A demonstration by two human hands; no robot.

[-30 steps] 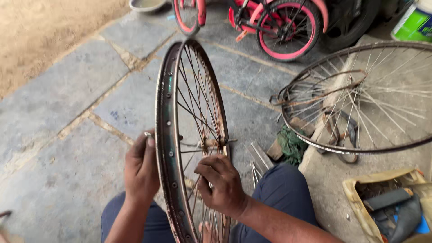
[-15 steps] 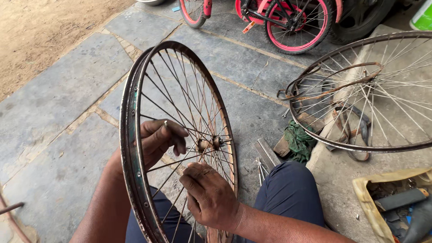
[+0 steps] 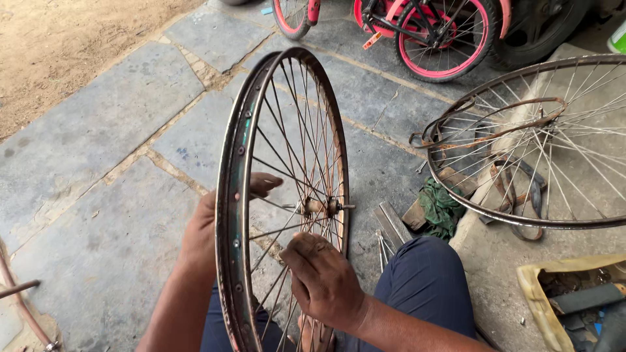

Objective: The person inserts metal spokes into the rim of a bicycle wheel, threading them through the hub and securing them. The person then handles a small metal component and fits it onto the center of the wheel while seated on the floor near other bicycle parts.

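A rusty bare bicycle wheel rim (image 3: pixel 229 195) with thin spokes stands upright in front of me, its hub (image 3: pixel 321 207) at the middle. My left hand (image 3: pixel 208 218) is behind the rim on the left, fingers curled round it and thumb pointing toward the hub. My right hand (image 3: pixel 323 279) is on the near side below the hub, fingers pinched among the lower spokes; any small tool in it is hidden.
A second bare spoked wheel (image 3: pixel 541 140) lies at the right on a raised step. A green rag (image 3: pixel 440 208), metal tools (image 3: pixel 390 225) and a yellowish box (image 3: pixel 561 296) of parts sit nearby. A pink child's bicycle (image 3: pixel 430 29) stands behind.
The wheel has turned and shifted right in view. My left hand has moved from the spokes to the rim; my right hand stays low among the spokes.
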